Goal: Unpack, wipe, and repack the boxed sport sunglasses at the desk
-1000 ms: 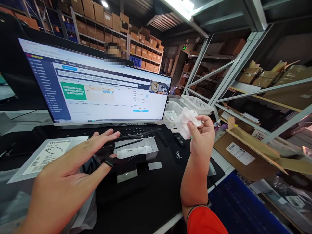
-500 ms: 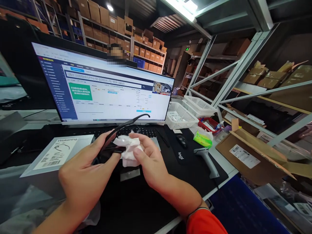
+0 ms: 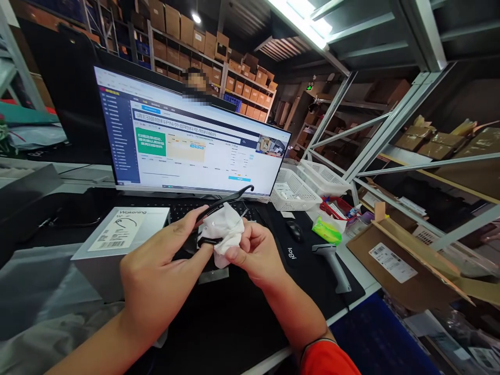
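Note:
Black-framed glasses (image 3: 234,197) are gripped by my left hand (image 3: 166,263), its thumb and fingers closed on the frame. One temple sticks out up and to the right, its curved tip in front of the monitor. In my right hand (image 3: 260,255) is a crumpled white tissue (image 3: 222,229), pinched and pressed against the glasses. The tissue and fingers hide most of the lenses. Left of my hands stands a light grey box (image 3: 125,232) whose label shows a picture of glasses. A small clear packet (image 3: 213,276) lies on the black mat below the tissue.
Behind my hands are a keyboard (image 3: 183,210) and a large monitor (image 3: 195,140). To the right lie a mouse (image 3: 294,230), a grey barcode scanner (image 3: 334,265), a green wipes pack (image 3: 327,230), white baskets (image 3: 295,192) and an open carton (image 3: 402,258). A person's head shows above the monitor.
The view has turned slightly left, so things sit further right. The tissue has shifted and spread over the glasses, and my right fingers are more curled. Both hands keep their hold.

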Tool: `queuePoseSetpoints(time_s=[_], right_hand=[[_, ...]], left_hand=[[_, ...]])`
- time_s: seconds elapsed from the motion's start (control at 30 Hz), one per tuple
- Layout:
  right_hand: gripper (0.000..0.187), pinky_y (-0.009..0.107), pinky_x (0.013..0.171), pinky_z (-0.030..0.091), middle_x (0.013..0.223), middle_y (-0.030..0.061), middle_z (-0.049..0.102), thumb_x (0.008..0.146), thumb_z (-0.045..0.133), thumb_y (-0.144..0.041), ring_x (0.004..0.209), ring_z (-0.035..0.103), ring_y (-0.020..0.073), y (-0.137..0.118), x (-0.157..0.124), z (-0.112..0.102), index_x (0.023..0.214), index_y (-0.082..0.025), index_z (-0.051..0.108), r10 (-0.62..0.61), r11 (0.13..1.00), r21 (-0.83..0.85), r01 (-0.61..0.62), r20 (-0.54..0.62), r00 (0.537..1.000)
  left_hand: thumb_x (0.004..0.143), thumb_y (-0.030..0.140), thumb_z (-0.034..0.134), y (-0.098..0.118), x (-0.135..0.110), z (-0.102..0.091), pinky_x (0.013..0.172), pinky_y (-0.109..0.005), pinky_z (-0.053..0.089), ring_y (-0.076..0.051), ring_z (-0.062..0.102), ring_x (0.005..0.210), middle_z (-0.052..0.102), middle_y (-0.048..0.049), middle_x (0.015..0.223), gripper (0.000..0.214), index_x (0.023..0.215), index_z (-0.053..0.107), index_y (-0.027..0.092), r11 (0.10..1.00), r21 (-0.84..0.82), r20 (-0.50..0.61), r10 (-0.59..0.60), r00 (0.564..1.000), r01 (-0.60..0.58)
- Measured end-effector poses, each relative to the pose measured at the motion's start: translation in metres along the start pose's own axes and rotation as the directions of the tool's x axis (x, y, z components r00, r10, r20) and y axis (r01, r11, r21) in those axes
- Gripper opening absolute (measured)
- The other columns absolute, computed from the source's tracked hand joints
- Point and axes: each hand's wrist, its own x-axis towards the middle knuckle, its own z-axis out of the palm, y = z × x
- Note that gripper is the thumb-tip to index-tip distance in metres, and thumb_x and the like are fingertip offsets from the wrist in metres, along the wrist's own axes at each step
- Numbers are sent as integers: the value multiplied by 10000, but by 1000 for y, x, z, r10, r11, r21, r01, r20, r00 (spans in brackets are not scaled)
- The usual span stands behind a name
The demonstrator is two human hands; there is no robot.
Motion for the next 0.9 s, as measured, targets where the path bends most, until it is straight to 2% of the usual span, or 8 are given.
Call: queuePoseSetpoints(time_s=[0.07,0.17,0.23,0.3,0.43,0.53,0.67,0.9], right_hand=[[672,293,609,504,711,-14,551,695,968,-568,640,577,151,8,-2,2,586,-237,393,-18,999,-50,15,-54,998],[634,324,684,527,739,11,569,750,936,-571,722,590,178,18,-9,4,589,-241,419,-143,980,-160,121,-134,981],[526,349,785,541,806,31,612,798,904,-556,812,611,197,18,-13,1,652,-242,509,-192,962,-210,172,-78,978],[442,355,798,547,853,34,638,854,848,-586,818,621,198,14,-14,-6,778,-251,570,-130,976,-169,135,39,991],[529,283,605,494,741,-19,592,835,852,-647,625,542,145,7,-5,-17,807,-265,487,-22,998,-51,31,176,984],[644,250,549,414,635,-54,513,747,940,-584,564,448,110,13,1,-11,676,-256,391,-160,983,-76,165,66,985],[660,255,523,319,547,-69,433,759,921,-419,523,363,87,24,-4,8,564,-242,316,-300,951,-130,282,-160,940],[678,230,508,321,511,-92,403,601,957,-326,506,351,71,2,5,2,555,-240,287,-76,983,136,126,-324,943]], left_hand=[[957,149,712,0,-2,1,960,-272,636,-196,805,1062,791,40,1275,563,1464,659,386,997,4,-17,76,997,-76],[946,100,730,0,-2,-1,912,-284,637,-212,807,1054,790,8,1279,645,1521,611,367,986,44,-23,163,986,-162],[954,99,721,0,-1,-4,889,-306,639,-225,807,1060,786,8,1287,655,1535,597,374,983,70,-11,170,985,-168],[959,128,709,1,1,-7,859,-319,650,-229,811,1031,792,37,1267,611,1502,628,399,993,68,-2,95,995,-95],[983,194,671,7,2,-10,889,-333,666,-220,812,1001,796,81,1243,538,1471,653,420,999,23,38,-41,998,40],[1011,193,680,8,-1,-9,972,-338,646,-223,797,1094,772,73,1316,589,1542,580,427,999,8,60,33,998,-34],[947,100,761,5,-8,-3,915,-325,632,-245,800,1089,763,3,1340,714,1585,547,341,976,40,38,215,976,-216],[917,52,780,6,-10,3,824,-344,620,-261,811,1037,760,-34,1314,770,1602,522,294,941,87,47,325,945,-328]])
